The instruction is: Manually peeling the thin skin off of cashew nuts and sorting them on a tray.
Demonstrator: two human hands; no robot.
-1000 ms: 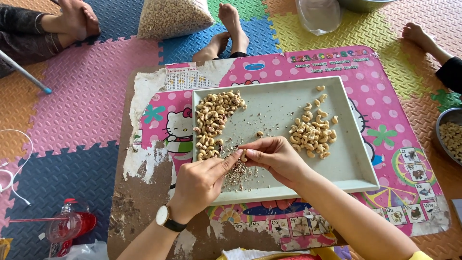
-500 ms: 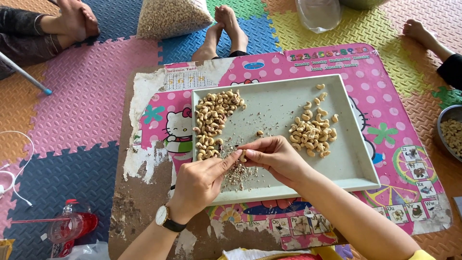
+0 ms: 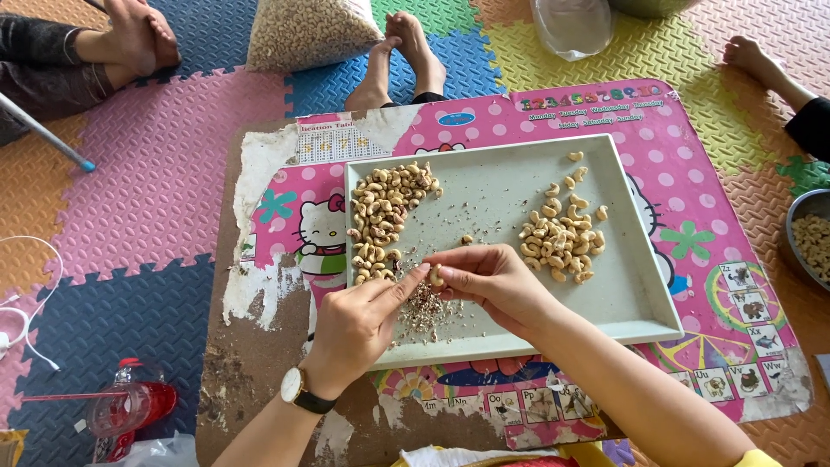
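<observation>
My left hand (image 3: 359, 324), with a watch on its wrist, and my right hand (image 3: 497, 281) meet over a pale rectangular tray (image 3: 644, 298). Between their fingertips they pinch a single cashew nut (image 3: 436, 277). Under the fingers lies a small heap of brown skin flakes (image 3: 424, 307). A long pile of cashews (image 3: 380, 220) fills the tray's left side. A second pile of cashews (image 3: 560, 232) sits at its right side.
The tray rests on a worn pink low table (image 3: 692, 173) on foam floor mats. A bag of nuts (image 3: 307, 30) lies beyond it, a metal bowl of nuts (image 3: 808, 238) at right, a red bottle (image 3: 130, 406) at lower left. Other people's feet (image 3: 406, 52) are around the table.
My fingers have shifted slightly upward on the nut; the view has barely moved. The piles are unchanged.
</observation>
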